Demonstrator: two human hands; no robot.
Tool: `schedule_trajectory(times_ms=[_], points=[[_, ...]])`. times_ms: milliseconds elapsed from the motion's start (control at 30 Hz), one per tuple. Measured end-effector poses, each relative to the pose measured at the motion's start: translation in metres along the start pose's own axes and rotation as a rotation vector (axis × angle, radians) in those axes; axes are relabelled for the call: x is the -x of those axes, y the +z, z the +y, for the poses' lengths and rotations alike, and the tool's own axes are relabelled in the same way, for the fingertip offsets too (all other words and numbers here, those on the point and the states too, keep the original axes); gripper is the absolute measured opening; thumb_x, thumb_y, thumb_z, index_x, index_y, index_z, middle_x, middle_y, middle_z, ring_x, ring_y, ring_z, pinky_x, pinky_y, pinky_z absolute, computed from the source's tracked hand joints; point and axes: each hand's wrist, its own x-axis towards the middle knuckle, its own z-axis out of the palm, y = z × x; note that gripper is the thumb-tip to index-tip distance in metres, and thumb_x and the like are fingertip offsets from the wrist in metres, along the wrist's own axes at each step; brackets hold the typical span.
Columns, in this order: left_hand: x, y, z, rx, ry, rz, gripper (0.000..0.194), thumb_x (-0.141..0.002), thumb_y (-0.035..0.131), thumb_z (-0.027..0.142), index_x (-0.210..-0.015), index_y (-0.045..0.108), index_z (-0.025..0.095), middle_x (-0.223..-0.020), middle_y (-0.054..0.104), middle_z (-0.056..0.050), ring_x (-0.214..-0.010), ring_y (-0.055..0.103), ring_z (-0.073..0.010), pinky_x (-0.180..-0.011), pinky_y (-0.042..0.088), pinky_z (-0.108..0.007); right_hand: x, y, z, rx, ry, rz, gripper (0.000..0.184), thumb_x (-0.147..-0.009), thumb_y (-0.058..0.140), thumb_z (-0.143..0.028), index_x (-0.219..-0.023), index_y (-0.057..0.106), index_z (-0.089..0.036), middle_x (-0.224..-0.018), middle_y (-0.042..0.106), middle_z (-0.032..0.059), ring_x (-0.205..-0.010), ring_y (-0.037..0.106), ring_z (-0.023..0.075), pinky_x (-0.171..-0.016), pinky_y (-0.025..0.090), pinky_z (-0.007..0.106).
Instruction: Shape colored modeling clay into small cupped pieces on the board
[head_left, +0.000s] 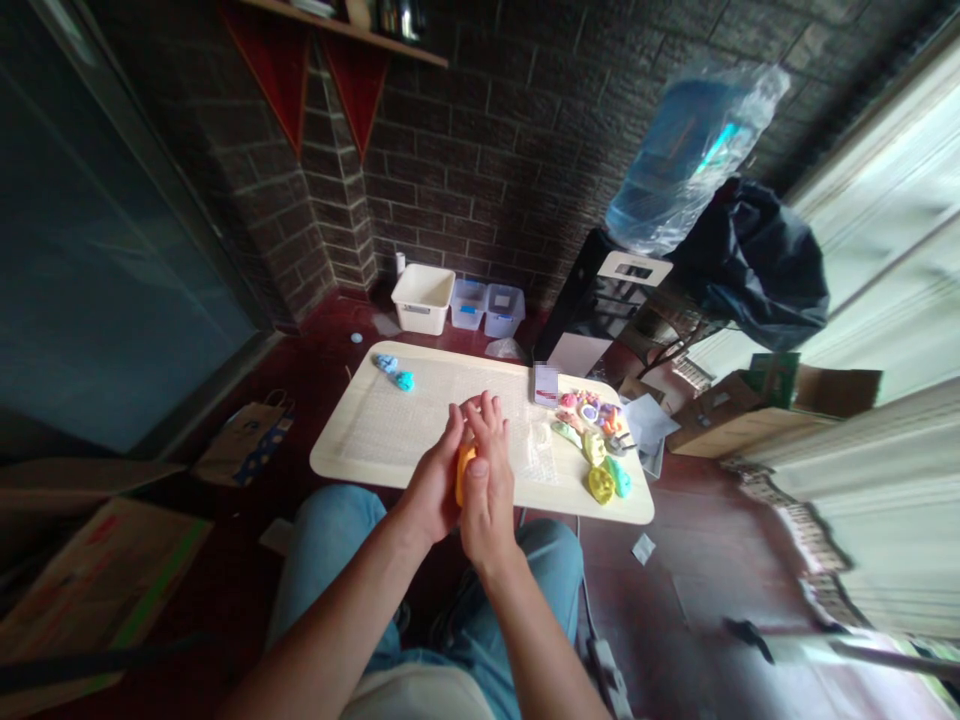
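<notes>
Left hand point(436, 482) and right hand point(487, 490) clasp orange lump point(463, 476) between palms, near side of table point(346, 462); blue lumps point(405, 381) far left, yellow lump point(601, 484) near right.

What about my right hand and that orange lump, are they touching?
Touching. The head view shows the orange lump held between both palms, the right hand against one side, the left hand against the other.

Cream tbl point(630, 509) w/ textured mat point(427, 412), blue lumps point(405, 380) L, multicol. lumps point(595, 447) R.
</notes>
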Motion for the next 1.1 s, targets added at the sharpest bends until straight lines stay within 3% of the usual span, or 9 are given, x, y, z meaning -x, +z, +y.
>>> schedule_trajectory(times_ms=[167,300,367,500,633,833,900,1000,1100], points=[[-0.006,0.002,-0.006,-0.07,0.138,0.269,0.06,-0.089,0.034,0.071,-0.125,0.056,0.028,-0.138,0.056,-0.008,-0.131,0.049,-0.024,-0.111,0.036,-0.039,0.006,0.013,-0.011,-0.16,0.1,0.166,0.028,-0.097,0.048,-0.033,-0.12,0.06,-0.022,-0.12,0.066,0.0098,-0.116,0.06,0.0226,-0.099,0.047,0.042],[-0.006,0.004,-0.006,-0.218,0.352,0.427,0.047,-0.093,0.039,0.062,-0.115,0.056,0.024,-0.13,0.058,-0.008,-0.123,0.055,-0.0197,-0.099,0.045,-0.031,0.001,0.013,-0.011,-0.315,0.347,0.26,0.014,-0.087,0.065,-0.033,-0.094,0.068,-0.022,-0.091,0.07,0.0028,-0.084,0.065,0.017,-0.078,0.052,0.031],[-0.004,0.004,-0.005,-0.2,0.387,0.423,0.044,-0.091,0.043,0.061,-0.108,0.057,0.023,-0.122,0.061,-0.007,-0.113,0.06,-0.0181,-0.091,0.048,-0.029,-0.006,0.008,-0.006,-0.519,0.507,0.291,0.018,-0.084,0.069,-0.038,-0.088,0.067,-0.021,-0.075,0.067,-0.001,-0.065,0.06,0.0127,-0.062,0.05,0.026],[-0.001,-0.003,-0.005,-0.158,0.39,0.354,0.03,-0.087,0.057,0.049,-0.1,0.056,0.022,-0.104,0.063,-0.003,-0.092,0.064,-0.0153,-0.082,0.048,-0.029,-0.021,-0.01,0.002,-0.934,0.78,0.247,0.04,-0.083,0.063,-0.055,-0.066,0.06,-0.018,-0.049,0.051,-0.0055,-0.039,0.042,0.0069,-0.035,0.028,0.017],[0.0,-0.013,-0.008,-0.204,0.364,0.345,0.024,-0.085,0.06,0.04,-0.098,0.055,0.021,-0.098,0.063,-0.001,-0.086,0.064,-0.0149,-0.081,0.046,-0.029,-0.028,-0.023,0.0,-1.066,0.802,0.245,0.06,-0.083,0.056,-0.063,-0.045,0.039,-0.02,-0.038,0.033,-0.0088,-0.029,0.026,0.0046,-0.028,0.017,0.017],[0.01,-0.007,-0.017,-0.271,0.29,0.216,0.02,-0.086,0.063,0.038,-0.094,0.061,0.02,-0.099,0.065,-0.003,-0.096,0.062,-0.0172,-0.084,0.045,-0.029,-0.024,-0.02,0.003,-0.96,0.757,0.252,0.063,-0.085,0.055,-0.061,-0.04,0.031,-0.022,-0.034,0.026,-0.0094,-0.028,0.02,0.0058,-0.028,0.016,0.021],[0.013,0.0,-0.018,-0.216,0.302,0.135,0.023,-0.087,0.063,0.041,-0.099,0.063,0.022,-0.108,0.065,-0.004,-0.106,0.06,-0.019,-0.086,0.046,-0.029,-0.021,-0.015,0.006,-0.746,0.678,0.225,0.06,-0.088,0.052,-0.058,-0.042,0.04,-0.022,-0.036,0.034,-0.0067,-0.032,0.031,0.0078,-0.033,0.027,0.022],[0.014,0.01,-0.021,-0.074,0.252,0.048,0.035,-0.088,0.058,0.05,-0.113,0.063,0.025,-0.117,0.066,-0.005,-0.11,0.061,-0.0206,-0.088,0.048,-0.029,-0.017,-0.008,0.006,-0.325,0.423,0.22,0.042,-0.093,0.051,-0.047,-0.063,0.062,-0.019,-0.078,0.065,0.0042,-0.078,0.061,0.0167,-0.073,0.051,0.03],[0.013,0.013,-0.026,-0.041,0.099,0.061,0.04,-0.088,0.056,0.055,-0.106,0.067,0.02,-0.101,0.072,-0.006,-0.098,0.067,-0.0211,-0.081,0.05,-0.029,-0.016,-0.005,0.001,-0.079,0.273,0.311,0.03,-0.097,0.044,-0.041,-0.093,0.066,-0.022,-0.127,0.053,0.0083,-0.127,0.044,0.0218,-0.108,0.032,0.042]])
